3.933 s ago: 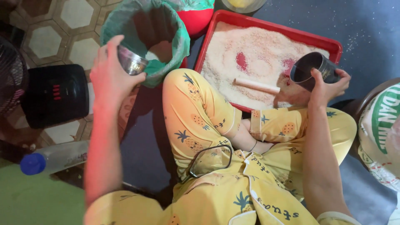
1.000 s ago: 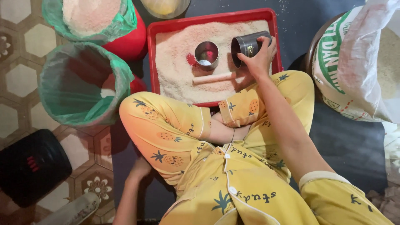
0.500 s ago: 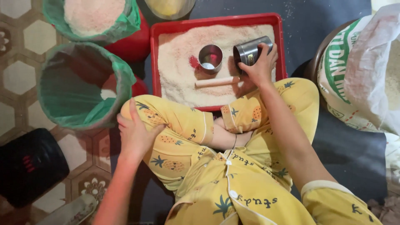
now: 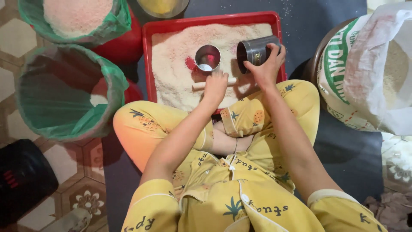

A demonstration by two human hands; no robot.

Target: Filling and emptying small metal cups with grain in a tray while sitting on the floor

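Two hands over a red tray of rice grains

Head view: upper middle, the right hand [image 4: 265, 68] wraps curled fingers round a tilted grey metal can [image 4: 256, 50]; just left, the left hand [image 4: 215, 85] closes loosely on a wooden stick [image 4: 198, 86] lying on the rice in the red tray [image 4: 147, 56], below a small steel cup [image 4: 207, 57]

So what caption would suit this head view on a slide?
Seated person's left hand on wooden stick, right hand tilting metal can over grain-filled red tray.

Left hand [image 4: 215, 87] reaching forward, fingers curled downward, right hand [image 4: 267, 64] apparently closed in a grip, both arms extended
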